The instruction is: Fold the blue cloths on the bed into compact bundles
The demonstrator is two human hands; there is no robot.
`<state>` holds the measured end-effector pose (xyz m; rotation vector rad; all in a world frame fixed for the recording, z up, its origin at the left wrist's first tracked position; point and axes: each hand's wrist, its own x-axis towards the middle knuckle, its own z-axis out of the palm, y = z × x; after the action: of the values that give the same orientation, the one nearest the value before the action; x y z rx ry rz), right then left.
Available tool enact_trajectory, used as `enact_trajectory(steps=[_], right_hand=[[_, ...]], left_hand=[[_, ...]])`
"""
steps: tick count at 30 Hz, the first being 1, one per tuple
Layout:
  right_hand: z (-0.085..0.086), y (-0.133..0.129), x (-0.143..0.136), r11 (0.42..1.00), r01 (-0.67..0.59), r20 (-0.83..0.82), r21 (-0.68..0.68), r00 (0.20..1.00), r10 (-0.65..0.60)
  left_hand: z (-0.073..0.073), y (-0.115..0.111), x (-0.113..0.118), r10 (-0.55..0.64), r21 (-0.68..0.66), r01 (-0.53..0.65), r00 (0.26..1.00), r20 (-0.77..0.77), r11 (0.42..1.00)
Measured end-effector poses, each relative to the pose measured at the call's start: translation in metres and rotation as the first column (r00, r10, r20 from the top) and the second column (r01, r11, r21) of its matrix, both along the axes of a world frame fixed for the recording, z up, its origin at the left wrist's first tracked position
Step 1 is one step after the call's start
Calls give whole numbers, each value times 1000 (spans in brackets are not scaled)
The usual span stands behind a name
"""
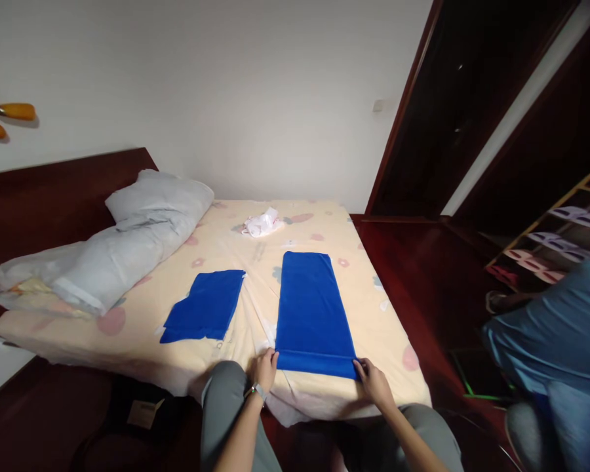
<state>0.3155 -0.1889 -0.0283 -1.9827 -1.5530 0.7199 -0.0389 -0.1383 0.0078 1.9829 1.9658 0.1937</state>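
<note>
A long blue cloth [312, 305] lies flat on the bed, its near end turned over in a narrow strip. My left hand [265, 369] pinches the left edge of that strip between thumb and fingers. At the strip's right edge, my right hand [372, 382] has its fingers closed on the cloth. To the left lies a second blue cloth [205, 306], folded into a smaller, slightly uneven rectangle; neither hand touches it.
The bed [373, 328] has a patterned cream sheet. A crumpled white item [263, 223] lies farther back, and a grey quilt [132, 242] is heaped at the left by the headboard [69, 190]. On the right are a seated person [560, 328] and a shoe rack [545, 236].
</note>
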Motion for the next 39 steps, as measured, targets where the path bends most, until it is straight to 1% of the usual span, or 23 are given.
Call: enact_trajectory(steps=[7, 9, 11, 12, 13, 14, 15, 17, 18, 19, 20, 22, 25, 28, 30, 32, 36, 39], right_hand=[[1, 6, -2, 998, 27, 136, 52, 990, -34], [3, 5, -5, 996, 42, 173, 77, 983, -55], [7, 2, -8, 991, 53, 203, 122, 976, -77], [9, -1, -9, 988, 52, 212, 148, 974, -83], [11, -4, -10, 984, 41, 215, 174, 973, -79], [13, -7, -9, 980, 11, 215, 197, 975, -54], [14, -10, -8, 976, -45, 210, 212, 978, -1], [15, -14, -3, 958, -196, 183, 210, 970, 159], [15, -16, 0, 944, -264, 164, 199, 958, 233], [14, -16, 4, 932, -312, 144, 186, 947, 288], [13, -15, 7, 926, -336, 127, 174, 940, 317], [11, -10, 13, 930, -330, 104, 162, 943, 316], [7, -1, 16, 941, -296, 67, 165, 955, 289], [3, 8, 14, 967, -199, -5, 159, 979, 202], [-1, 11, 12, 981, -124, -64, 149, 989, 134], [-4, 13, 10, 987, -75, -120, 144, 988, 93], [-9, 13, 10, 988, -24, -192, 150, 980, 53], [-10, 13, 10, 987, 4, -221, 158, 975, 31]], left_hand=[[-4, -6, 10, -14, 121, 25, 995, -94, 992], [-2, -9, 12, -5, 156, 23, 993, -116, 988], [3, -13, 14, -3, 229, 33, 991, -133, 973], [6, -15, 14, -25, 275, 60, 991, -131, 960], [8, -18, 15, -76, 316, 111, 990, -122, 942], [10, -21, 15, -157, 347, 185, 982, -107, 919], [12, -23, 14, -253, 362, 267, 964, -87, 893], [12, -26, 12, -412, 336, 402, 910, -43, 852], [10, -25, 10, -451, 303, 436, 892, -23, 847], [9, -23, 7, -459, 266, 444, 888, -5, 856], [7, -20, 5, -447, 229, 432, 895, 13, 872], [3, -13, 0, -407, 181, 394, 912, 44, 901], [-2, -2, -6, -375, 174, 357, 923, 86, 918], [-6, 4, -9, -351, 186, 320, 922, 165, 929], [-10, 6, -10, -302, 193, 259, 921, 245, 946], [-14, 9, -9, -238, 193, 186, 924, 299, 963], [-23, 16, -3, -135, 205, 74, 944, 301, 976], [-26, 19, 2, -96, 221, 35, 957, 273, 975]])
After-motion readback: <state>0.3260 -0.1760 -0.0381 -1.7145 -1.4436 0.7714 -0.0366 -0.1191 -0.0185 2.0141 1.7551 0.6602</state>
